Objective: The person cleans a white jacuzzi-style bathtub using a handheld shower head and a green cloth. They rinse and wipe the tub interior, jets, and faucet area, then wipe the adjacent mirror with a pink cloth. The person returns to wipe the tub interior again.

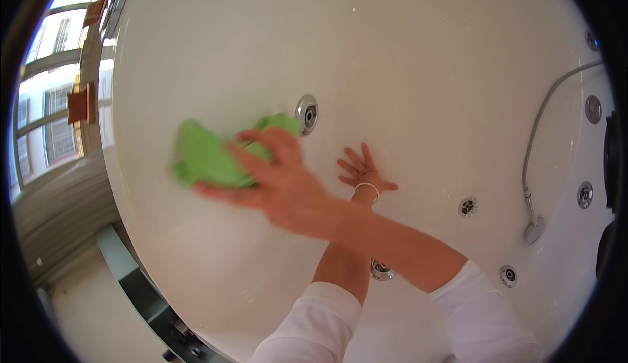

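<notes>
My right hand [289, 186], its arm crossing over the left one, grips a green cloth [208, 159] against or just above the white inner wall of a bathtub [221, 58]. Hand and cloth are a little blurred. The cloth's far end reaches beside a round chrome jet fitting [307, 114]. Lower right of that fitting, my left hand [364, 171] rests with spread fingers on the tub surface, holding nothing; a pale bracelet circles its wrist.
A hand shower [534, 230] on a grey hose lies at the right. Several chrome jets, one a round fitting [468, 207], dot the tub. A second fitting [382, 268] is partly behind my right forearm. Past the left rim stand windows and a grey-green shelf unit [117, 252].
</notes>
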